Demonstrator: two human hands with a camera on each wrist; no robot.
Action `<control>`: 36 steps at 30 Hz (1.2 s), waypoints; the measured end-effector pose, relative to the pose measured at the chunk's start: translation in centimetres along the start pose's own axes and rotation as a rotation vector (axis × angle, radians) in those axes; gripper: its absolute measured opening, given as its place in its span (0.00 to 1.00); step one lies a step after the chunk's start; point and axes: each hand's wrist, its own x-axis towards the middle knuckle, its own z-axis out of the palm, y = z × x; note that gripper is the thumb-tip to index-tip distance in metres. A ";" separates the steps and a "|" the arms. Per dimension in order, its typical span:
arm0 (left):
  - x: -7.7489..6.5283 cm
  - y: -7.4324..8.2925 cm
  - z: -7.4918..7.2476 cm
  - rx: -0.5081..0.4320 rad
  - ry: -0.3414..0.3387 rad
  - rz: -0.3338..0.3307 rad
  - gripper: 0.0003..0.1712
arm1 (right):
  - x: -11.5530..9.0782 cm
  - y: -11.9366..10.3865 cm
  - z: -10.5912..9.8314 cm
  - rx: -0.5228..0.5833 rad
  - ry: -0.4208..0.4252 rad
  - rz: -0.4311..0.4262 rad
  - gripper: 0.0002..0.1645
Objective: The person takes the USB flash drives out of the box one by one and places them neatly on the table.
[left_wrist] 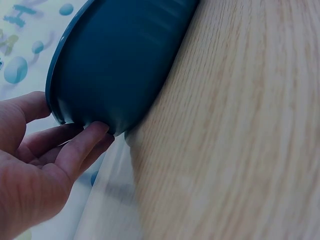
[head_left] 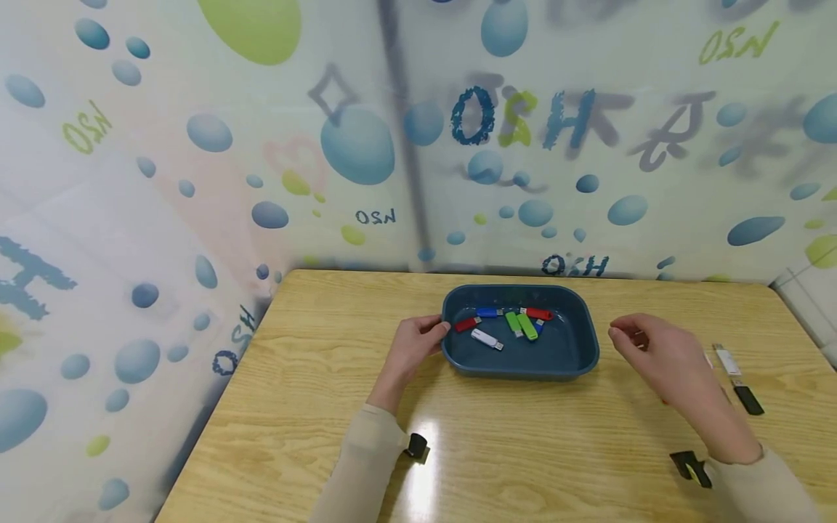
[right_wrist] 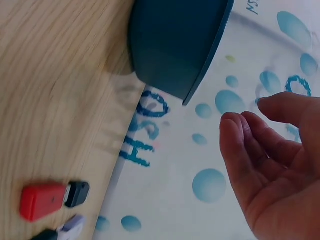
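A dark blue plastic tray [head_left: 519, 375] stands on the wooden table. Several USB sticks lie inside: a white one [head_left: 486, 338], a dark red one [head_left: 467, 324], blue ones, green ones [head_left: 527, 327] and a brighter red one [head_left: 539, 314]. My left hand [head_left: 412, 350] grips the tray's left end, thumb at the rim and fingers against the outer wall, as the left wrist view shows. To the right of the tray, my right hand [head_left: 663, 359] hangs above the table with loosely bent fingers, holding nothing and apart from the tray.
Right of and partly behind my right hand lie more USB sticks, among them a white one [head_left: 729, 362] and a black one [head_left: 748, 400]. The right wrist view shows a red stick [right_wrist: 44, 201] on the table. A patterned curtain [head_left: 458, 181] hangs along the back edge.
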 end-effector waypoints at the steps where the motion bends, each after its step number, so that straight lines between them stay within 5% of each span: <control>1: 0.0 0.0 0.0 0.000 0.001 0.000 0.22 | 0.2 -0.4 0.2 -0.002 -0.002 -0.003 0.17; 14: 0.0 0.0 -0.1 -0.008 -0.006 0.001 0.22 | 3.4 -3.2 2.9 -0.007 -0.067 -0.077 0.13; 28: 0.1 0.0 0.0 -0.005 -0.007 -0.002 0.21 | 6.4 -4.2 6.1 -0.132 -0.131 -0.106 0.10; 36: 0.1 0.1 0.0 0.013 -0.003 -0.010 0.22 | 7.5 -4.3 7.2 -0.200 -0.196 -0.055 0.15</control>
